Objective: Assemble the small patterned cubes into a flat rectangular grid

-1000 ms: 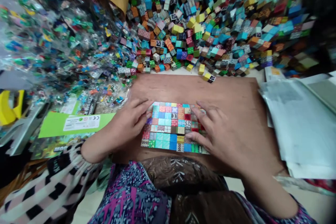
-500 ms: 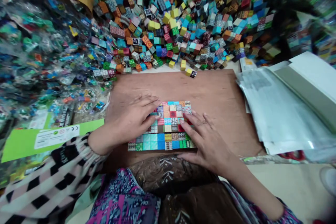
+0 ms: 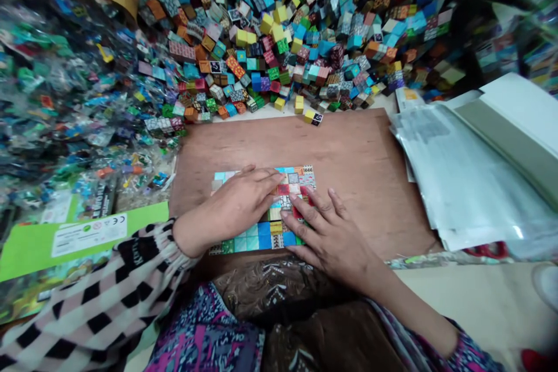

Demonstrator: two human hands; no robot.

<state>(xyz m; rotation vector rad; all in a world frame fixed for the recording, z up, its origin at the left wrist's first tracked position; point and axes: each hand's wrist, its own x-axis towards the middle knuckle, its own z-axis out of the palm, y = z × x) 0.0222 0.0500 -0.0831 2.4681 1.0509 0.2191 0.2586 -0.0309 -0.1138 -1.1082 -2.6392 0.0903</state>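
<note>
A flat layer of small patterned toy blocks (image 3: 248, 240) lies in close rows on the brown wooden board (image 3: 349, 151). My left hand (image 3: 238, 202) rests palm down over the left and middle of the layer, fingers stretched to the right, hiding many blocks. On the right part, my right hand (image 3: 337, 237) lies with its fingers spread, fingertips touching the block tops. Neither hand grips a block.
Behind the board is a big heap of loose blocks (image 3: 279, 40). Many small plastic-bagged pieces (image 3: 65, 81) pile up at left, above a green printed card (image 3: 32, 247). Clear plastic sleeves (image 3: 471, 180) lie at right, with red-handled scissors (image 3: 487, 250) partly under them.
My left hand has slid right across the blocks, uncovering the upper left corner of the layer. My right hand has shifted slightly left. The view has moved a little.
</note>
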